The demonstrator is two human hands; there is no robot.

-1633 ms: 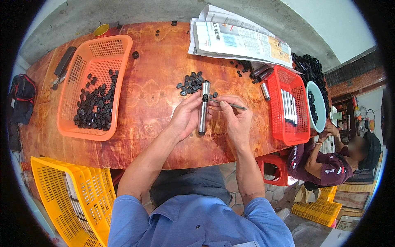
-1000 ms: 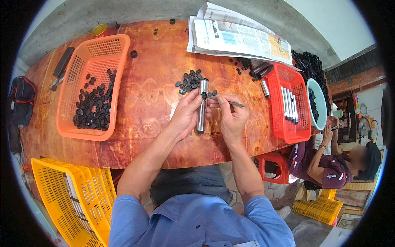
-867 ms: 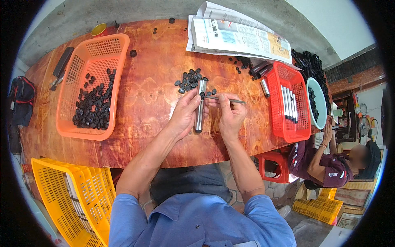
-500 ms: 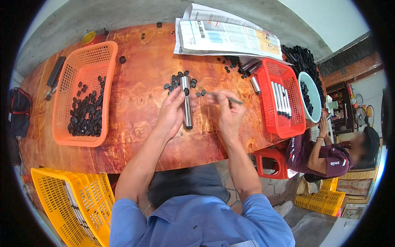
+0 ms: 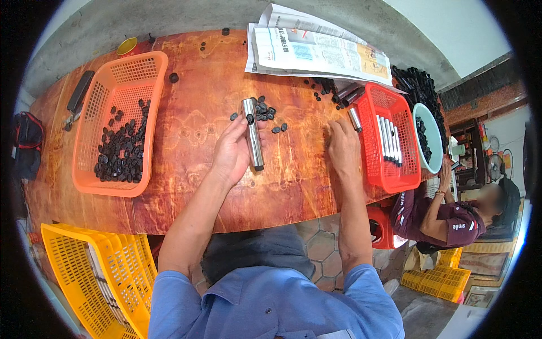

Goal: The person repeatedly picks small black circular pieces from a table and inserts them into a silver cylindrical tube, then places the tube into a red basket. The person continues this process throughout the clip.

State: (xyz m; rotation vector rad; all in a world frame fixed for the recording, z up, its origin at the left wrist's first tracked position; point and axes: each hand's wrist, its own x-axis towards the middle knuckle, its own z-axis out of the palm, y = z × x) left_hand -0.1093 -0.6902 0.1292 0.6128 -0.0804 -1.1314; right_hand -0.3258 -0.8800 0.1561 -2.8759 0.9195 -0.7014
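My left hand (image 5: 232,148) is closed around a shiny silver metal tube (image 5: 254,148), which leans slightly, its upper end away from me. A black cap fills the tube's near end, and a small black round piece (image 5: 250,118) sits on its side near the top, by my thumb. Just beyond and beside the tube lies a loose cluster of black oval pieces (image 5: 263,108). My right hand (image 5: 344,148) rests palm down on the table near a short silver tube (image 5: 354,120). Its fingers are bent together, and whatever is under them is hidden.
An orange basket (image 5: 81,164) with black pieces stands left. On the right are a red basket (image 5: 389,185) of silver tubes, a pale blue basin (image 5: 433,166) and a black heap (image 5: 418,79). Newspapers (image 5: 316,51) lie at the back. Another person (image 5: 435,217) sits at right.
My right hand has moved right, away from the tube, toward the red basket; the thin dark rod it held no longer shows. My left hand still holds the tube, tilted slightly differently.
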